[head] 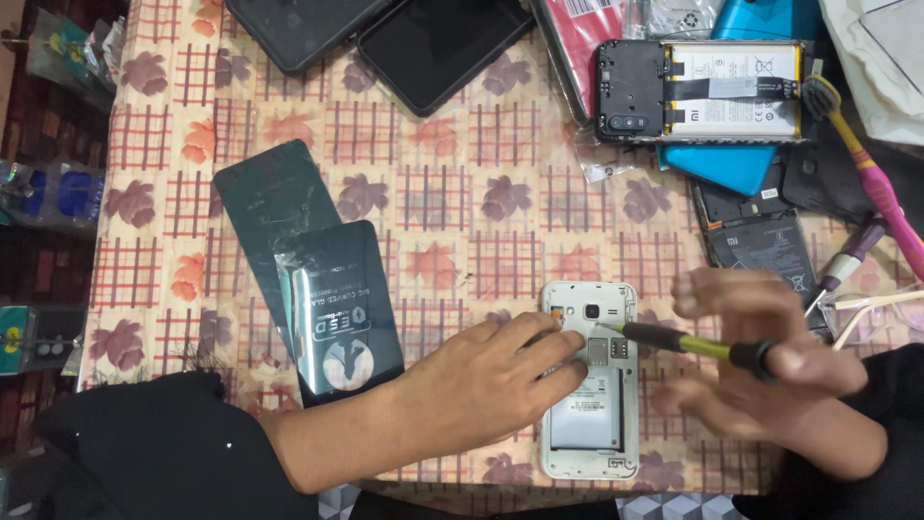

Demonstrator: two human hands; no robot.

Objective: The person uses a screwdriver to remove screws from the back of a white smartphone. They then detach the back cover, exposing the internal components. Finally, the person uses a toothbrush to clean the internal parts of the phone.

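A white phone point(590, 448) lies face down with its back cover off, near the table's front edge. My left hand point(481, 380) rests flat on its left side, fingers pressing the frame beside the card slots. My right hand point(760, 371), blurred, grips a screwdriver point(685, 341) with a yellow and black handle. The screwdriver's tip touches the phone's upper part just below the camera lens.
The floral checked tablecloth point(462, 193) carries two dark glass-protector packets point(318, 279), two black phones point(423, 39), an opened phone showing its battery point(703, 91), a blue case point(722, 164), a loose battery point(760, 250), a pink-handled brush point(866, 164) and another screwdriver point(852, 255).
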